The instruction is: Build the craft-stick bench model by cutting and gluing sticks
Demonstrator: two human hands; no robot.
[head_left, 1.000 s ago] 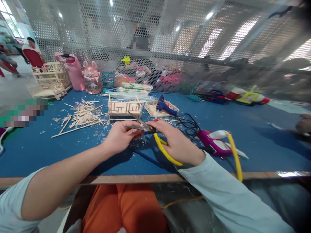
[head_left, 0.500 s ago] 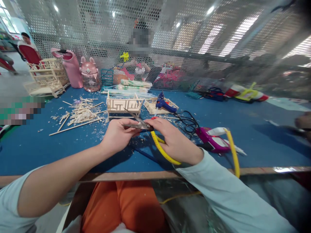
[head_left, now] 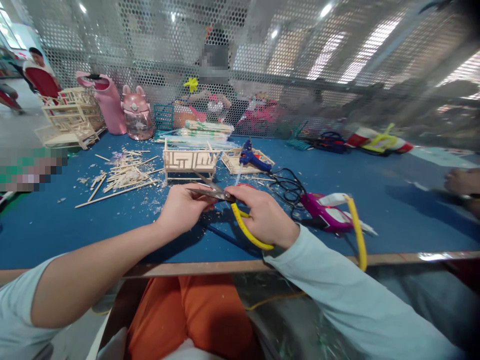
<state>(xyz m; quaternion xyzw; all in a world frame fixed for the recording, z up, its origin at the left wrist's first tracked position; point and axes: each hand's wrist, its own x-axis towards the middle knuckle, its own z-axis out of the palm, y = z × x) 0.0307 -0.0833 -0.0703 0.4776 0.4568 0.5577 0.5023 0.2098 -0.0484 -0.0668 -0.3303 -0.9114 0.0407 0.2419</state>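
My right hand (head_left: pixel 268 212) grips a pair of scissors (head_left: pixel 224 195) with a yellow handle (head_left: pixel 245 235). Their metal blades are apart and point left, toward my left hand (head_left: pixel 182 207). That hand is closed, thumb and fingers pinched by the lower blade; whatever sits between its fingertips is hidden. Just beyond both hands, a small wooden stick frame with lattice panels (head_left: pixel 189 161) stands upright on the blue table (head_left: pixel 123 235). To its right, a blue glue gun (head_left: pixel 255 157) rests over a flat stick-built piece (head_left: pixel 230 162).
Loose sticks and scraps (head_left: pixel 129 172) lie left of the hands. A magenta tool (head_left: pixel 326 212) with a yellow strap and black cable (head_left: pixel 287 185) is on the right. Behind stand bottles (head_left: pixel 138 117), bundled sticks (head_left: pixel 208 131) and a perforated screen (head_left: pixel 262 65). Another person's hand (head_left: pixel 463 182) is far right.
The scissor blades have come slightly closer together. My right wrist has shifted a little left, while my left hand keeps nearly the same place. Another person's hand at far right has moved inward.
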